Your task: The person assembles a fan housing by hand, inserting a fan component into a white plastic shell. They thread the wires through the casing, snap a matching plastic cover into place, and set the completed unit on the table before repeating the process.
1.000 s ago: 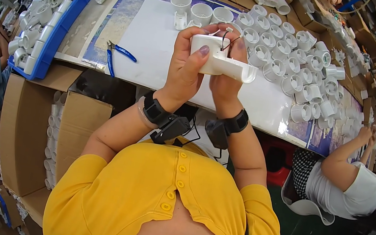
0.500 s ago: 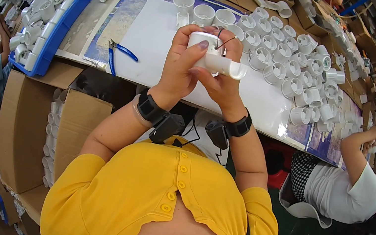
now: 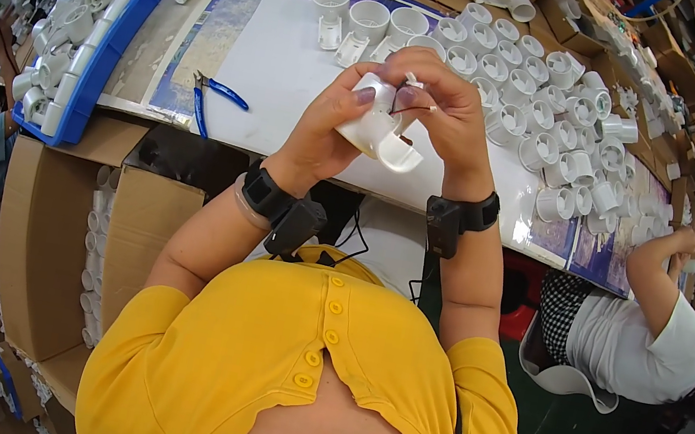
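Above the white sheet on the bench, my left hand (image 3: pixel 324 127) is closed around a white plastic housing (image 3: pixel 374 131), a round cup with a curved arm sticking out. The housing is tilted, its arm pointing down to the right. My right hand (image 3: pixel 456 115) is at the housing's upper right side, fingers bent and pinched around thin dark wires (image 3: pixel 413 109) that come out of it. A small white piece (image 3: pixel 411 80) shows between the right fingertips. Blue-handled cutting pliers (image 3: pixel 218 97) lie on the bench to the left.
Several similar white housings (image 3: pixel 368 21) stand just beyond my hands, and a dense group of white cups (image 3: pixel 561 115) covers the right side. At the left is a blue crate (image 3: pixel 123 38) of white parts, with a cardboard box (image 3: pixel 51 239) below. A person (image 3: pixel 637 342) sits at the right.
My right hand has shifted up and right, from gripping the housing to pinching at its wires. The housing has been tipped, so its arm now points lower.
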### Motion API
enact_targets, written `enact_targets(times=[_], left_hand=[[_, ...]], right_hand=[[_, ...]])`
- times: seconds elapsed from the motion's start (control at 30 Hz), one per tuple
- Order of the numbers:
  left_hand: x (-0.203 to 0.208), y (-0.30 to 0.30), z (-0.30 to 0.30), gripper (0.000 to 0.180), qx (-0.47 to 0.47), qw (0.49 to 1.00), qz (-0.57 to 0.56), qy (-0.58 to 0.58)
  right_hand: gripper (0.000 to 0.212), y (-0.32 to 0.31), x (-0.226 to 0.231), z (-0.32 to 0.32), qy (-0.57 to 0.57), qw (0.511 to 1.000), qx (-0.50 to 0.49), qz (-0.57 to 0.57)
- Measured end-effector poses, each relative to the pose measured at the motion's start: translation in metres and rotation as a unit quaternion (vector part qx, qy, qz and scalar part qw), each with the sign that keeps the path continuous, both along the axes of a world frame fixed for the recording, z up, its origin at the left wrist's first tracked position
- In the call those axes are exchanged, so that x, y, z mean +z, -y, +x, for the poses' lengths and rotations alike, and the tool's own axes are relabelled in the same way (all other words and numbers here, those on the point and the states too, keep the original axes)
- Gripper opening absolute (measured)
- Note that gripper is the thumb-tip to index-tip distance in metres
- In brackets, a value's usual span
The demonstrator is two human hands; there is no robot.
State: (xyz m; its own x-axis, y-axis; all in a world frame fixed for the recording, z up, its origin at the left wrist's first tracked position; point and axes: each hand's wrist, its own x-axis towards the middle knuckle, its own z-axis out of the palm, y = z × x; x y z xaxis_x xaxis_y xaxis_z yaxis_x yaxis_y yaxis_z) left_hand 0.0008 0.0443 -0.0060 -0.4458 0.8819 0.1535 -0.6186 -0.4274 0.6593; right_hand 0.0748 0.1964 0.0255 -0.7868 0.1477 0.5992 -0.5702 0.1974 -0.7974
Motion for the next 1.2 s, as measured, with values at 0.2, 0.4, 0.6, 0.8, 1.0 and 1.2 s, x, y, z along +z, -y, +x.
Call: enact_targets(times=[0.2, 0.4, 0.6, 0.8, 1.0, 1.2], left_hand=[[-0.003, 0.0, -0.006, 0.039, -0.039, 0.992, 0.018, 0.122], [-0.008, -0.004, -0.004, 0.046, 0.053, 0.997, 0.043, -0.048], [-0.004, 0.001, -0.008, 0.04, 0.002, 0.995, 0.1, 0.007], [-0.002, 0.001, -0.006, 0.042, -0.017, 0.995, 0.081, 0.05], [-0.009, 0.0, -0.006, 0.039, -0.016, 0.996, 0.074, 0.045], [-0.009, 0.004, -0.008, 0.034, 0.018, 0.998, 0.066, 0.006]], right_hand=[[0.01, 0.014, -0.006, 0.004, -0.096, 0.986, -0.073, 0.112], [0.01, 0.042, 0.003, 0.005, -0.013, 0.978, -0.066, -0.198], [0.013, 0.02, 0.007, 0.005, 0.056, 0.993, -0.07, -0.076], [0.015, 0.01, 0.016, 0.01, -0.071, 0.989, -0.074, 0.11], [0.012, 0.011, 0.016, 0.002, -0.134, 0.934, -0.177, 0.28], [0.007, 0.027, 0.017, -0.002, -0.095, 0.947, -0.221, 0.213]])
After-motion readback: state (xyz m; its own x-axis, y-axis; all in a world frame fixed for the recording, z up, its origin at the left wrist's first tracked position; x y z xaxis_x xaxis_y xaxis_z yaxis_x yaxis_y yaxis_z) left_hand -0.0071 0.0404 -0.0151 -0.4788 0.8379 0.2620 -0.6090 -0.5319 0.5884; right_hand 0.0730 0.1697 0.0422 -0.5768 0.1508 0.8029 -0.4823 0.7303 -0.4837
